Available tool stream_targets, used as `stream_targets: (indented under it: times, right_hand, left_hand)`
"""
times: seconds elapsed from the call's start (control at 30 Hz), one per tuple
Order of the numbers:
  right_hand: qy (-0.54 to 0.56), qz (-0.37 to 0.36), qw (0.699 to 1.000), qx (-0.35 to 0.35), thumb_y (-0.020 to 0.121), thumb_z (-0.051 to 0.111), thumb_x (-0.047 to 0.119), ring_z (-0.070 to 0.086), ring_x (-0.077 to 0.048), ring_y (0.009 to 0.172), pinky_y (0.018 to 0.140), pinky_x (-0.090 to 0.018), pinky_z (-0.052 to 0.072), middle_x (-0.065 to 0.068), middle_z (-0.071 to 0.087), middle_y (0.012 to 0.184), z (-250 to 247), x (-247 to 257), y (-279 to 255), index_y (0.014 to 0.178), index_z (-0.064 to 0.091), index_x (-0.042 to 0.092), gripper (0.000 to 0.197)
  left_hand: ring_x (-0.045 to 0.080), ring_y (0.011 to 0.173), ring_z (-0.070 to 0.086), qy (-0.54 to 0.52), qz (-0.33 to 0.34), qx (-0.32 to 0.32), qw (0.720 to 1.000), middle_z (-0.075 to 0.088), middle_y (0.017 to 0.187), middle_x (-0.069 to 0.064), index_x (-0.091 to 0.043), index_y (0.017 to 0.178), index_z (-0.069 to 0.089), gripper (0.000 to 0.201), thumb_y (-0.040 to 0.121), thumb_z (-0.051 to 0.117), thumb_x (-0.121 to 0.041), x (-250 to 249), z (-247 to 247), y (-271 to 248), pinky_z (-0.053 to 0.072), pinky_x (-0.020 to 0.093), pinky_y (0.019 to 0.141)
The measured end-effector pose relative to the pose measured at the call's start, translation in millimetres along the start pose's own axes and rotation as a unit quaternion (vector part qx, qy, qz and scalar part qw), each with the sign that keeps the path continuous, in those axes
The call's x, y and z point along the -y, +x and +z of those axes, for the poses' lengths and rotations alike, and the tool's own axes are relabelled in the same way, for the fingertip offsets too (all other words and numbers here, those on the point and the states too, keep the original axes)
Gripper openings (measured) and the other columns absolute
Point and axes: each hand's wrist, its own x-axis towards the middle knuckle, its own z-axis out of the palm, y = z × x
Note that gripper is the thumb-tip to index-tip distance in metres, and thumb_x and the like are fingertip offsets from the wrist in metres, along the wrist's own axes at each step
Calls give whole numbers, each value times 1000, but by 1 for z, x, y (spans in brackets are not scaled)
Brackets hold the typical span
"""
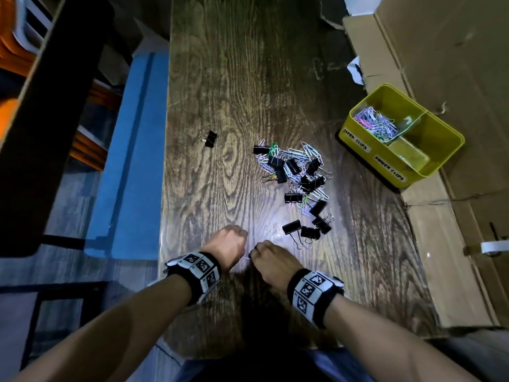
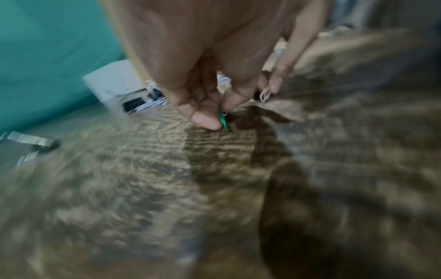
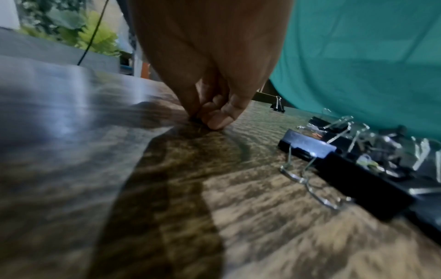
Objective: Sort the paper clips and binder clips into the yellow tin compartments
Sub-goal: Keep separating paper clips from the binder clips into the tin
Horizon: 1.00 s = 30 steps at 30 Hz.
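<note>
A mixed pile of black binder clips and coloured paper clips (image 1: 297, 177) lies mid-table. At the right stands the yellow tin (image 1: 446, 139). Its compartment labelled for paper clips holds several paper clips (image 1: 376, 124), and the one labelled for binder clips shows a bare bottom. Both hands are down on the wood in front of the pile, fingers curled. My left hand (image 1: 234, 241) pinches a green paper clip (image 2: 223, 120) against the table. My right hand (image 1: 257, 250) pinches a pale paper clip (image 2: 264, 96), which my fingers (image 3: 214, 117) hide in the right wrist view.
One binder clip (image 1: 210, 138) lies alone toward the table's left edge. Two binder clips (image 1: 301, 231) sit just right of my right hand. Flattened cardboard (image 1: 440, 78) runs along the right side. A blue bench (image 1: 129, 161) stands left of the table.
</note>
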Motion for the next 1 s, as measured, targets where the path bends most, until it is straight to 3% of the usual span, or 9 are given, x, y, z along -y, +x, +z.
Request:
stream_targets:
  times: [0.07, 0.17, 0.23, 0.3, 0.43, 0.53, 0.7, 0.87, 1.0]
  right_hand:
    - [59, 31, 997, -35, 84, 45, -2, 49, -30, 111, 87, -42, 48, -14, 54, 112, 1, -6, -3, 111, 52, 3, 29]
    - [202, 67, 970, -121, 89, 41, 8, 56, -26, 97, 79, -30, 44, -8, 56, 98, -7, -26, -13, 94, 57, 11, 17]
    - [303, 102, 929, -185, 92, 38, 29, 57, -21, 86, 75, -28, 39, -6, 62, 91, -22, -45, -23, 87, 61, 13, 29]
    - [427, 148, 855, -255, 92, 49, 29, 58, -13, 74, 69, -21, 44, -2, 67, 81, -43, -70, -34, 81, 65, 18, 23]
    - [574, 210, 696, -378, 84, 69, 13, 61, -3, 72, 70, -12, 48, -1, 70, 87, -96, -129, -61, 80, 69, 25, 13]
    - [571, 217, 647, -457, 84, 69, 11, 62, -9, 75, 73, -24, 53, -4, 71, 89, -130, -174, -79, 87, 71, 20, 10]
    - [496, 268, 644, -516, 79, 73, 21, 67, -19, 74, 75, -38, 57, -1, 72, 80, -164, -245, -87, 88, 73, 24, 10]
    - [410, 311, 696, -501, 82, 69, 13, 58, 11, 57, 65, -8, 50, 0, 69, 79, -181, -292, -78, 94, 72, 16, 13]
    - [313, 338, 760, -459, 83, 69, 18, 67, -14, 89, 92, -26, 50, -6, 74, 95, -188, -310, -74, 99, 74, 16, 18]
  left_hand:
    - [25, 91, 58, -131, -80, -20, 988, 61, 98, 9, -12, 98, 57, 14, 88, 49, -19, 5, -3, 5, 49, 30, 78]
    - [18, 64, 60, -369, -154, -54, 915, 65, 74, 8, -13, 74, 64, 4, 77, 64, -11, 18, -7, 21, 46, 22, 60]
    - [15, 51, 62, -525, -147, -34, 838, 65, 71, 15, 1, 79, 63, 2, 80, 64, 1, 17, -26, 29, 50, 23, 48]
    - [15, 46, 64, -612, -116, -34, 781, 64, 68, 16, 5, 79, 59, 7, 84, 56, 10, 8, -58, 36, 52, 24, 43]
    - [11, 47, 64, -612, -11, -44, 789, 63, 67, 14, 1, 79, 60, 16, 86, 50, 11, -22, -128, 66, 55, 22, 49]
    - [15, 52, 65, -634, 39, -81, 768, 68, 63, 3, 1, 72, 59, 19, 83, 51, 13, -57, -176, 100, 57, 25, 52]
    - [17, 48, 63, -605, 48, -110, 787, 64, 60, 6, 0, 66, 61, 18, 80, 56, 10, -132, -237, 159, 55, 25, 48]
    - [21, 69, 69, -446, 17, -169, 879, 69, 66, 3, -8, 68, 71, 11, 76, 68, -13, -176, -239, 214, 57, 30, 66]
    - [25, 79, 68, -433, 28, -102, 895, 73, 93, 8, -14, 87, 75, 18, 74, 66, -6, -183, -231, 236, 57, 41, 80]
